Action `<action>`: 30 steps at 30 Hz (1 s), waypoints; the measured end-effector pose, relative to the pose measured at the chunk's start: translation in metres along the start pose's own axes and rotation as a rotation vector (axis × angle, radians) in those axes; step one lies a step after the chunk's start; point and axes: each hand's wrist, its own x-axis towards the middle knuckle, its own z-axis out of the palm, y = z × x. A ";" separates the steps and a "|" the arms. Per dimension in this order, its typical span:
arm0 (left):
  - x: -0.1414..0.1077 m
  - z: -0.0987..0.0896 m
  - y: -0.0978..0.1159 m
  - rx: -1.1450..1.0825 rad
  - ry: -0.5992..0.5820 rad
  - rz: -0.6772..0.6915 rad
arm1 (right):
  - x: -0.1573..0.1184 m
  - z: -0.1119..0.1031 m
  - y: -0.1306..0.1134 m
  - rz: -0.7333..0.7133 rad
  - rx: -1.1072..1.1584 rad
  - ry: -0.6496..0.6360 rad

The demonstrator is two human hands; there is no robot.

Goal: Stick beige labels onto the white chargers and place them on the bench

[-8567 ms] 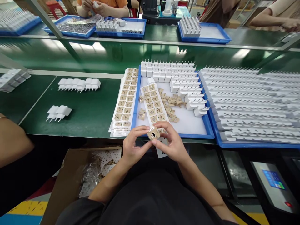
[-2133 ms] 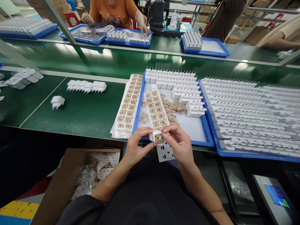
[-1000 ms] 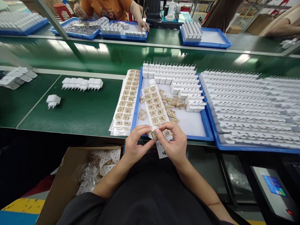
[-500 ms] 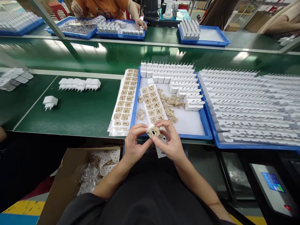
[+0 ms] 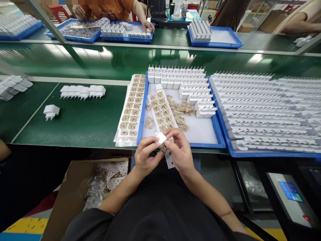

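Both hands meet at the front edge of a blue tray [image 5: 218, 134]. My left hand [image 5: 147, 155] grips a white plug adapter [image 5: 161, 137] from the left, and my right hand [image 5: 181, 150] pinches it from the right. A tan sticker covers the adapter's face, which tilts toward me and is partly hidden by fingers. Behind the hands a sticker sheet [image 5: 162, 110] lies in the tray, beside crumpled tan backing pieces [image 5: 183, 107]. White adapters [image 5: 187, 82] stand in rows at the tray's back and right, pins up.
Stacked sticker sheets [image 5: 130, 107] lie left of the tray. Further left are a row of adapters [image 5: 82, 91] and a single one [image 5: 51, 111]. Another full tray [image 5: 265, 154] stands on the right. Below is a cardboard box [image 5: 67, 187]. Across the bench, a person's hand [image 5: 147, 26] touches a tray.
The adapter has been tipped in my hands, so more of its white body shows and less of its stickered face. My right fingers have shifted on it. The view has moved slightly.
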 end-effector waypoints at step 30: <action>-0.002 -0.026 -0.021 -0.128 -0.030 -0.396 | 0.033 -0.080 -0.008 -0.321 -0.682 0.110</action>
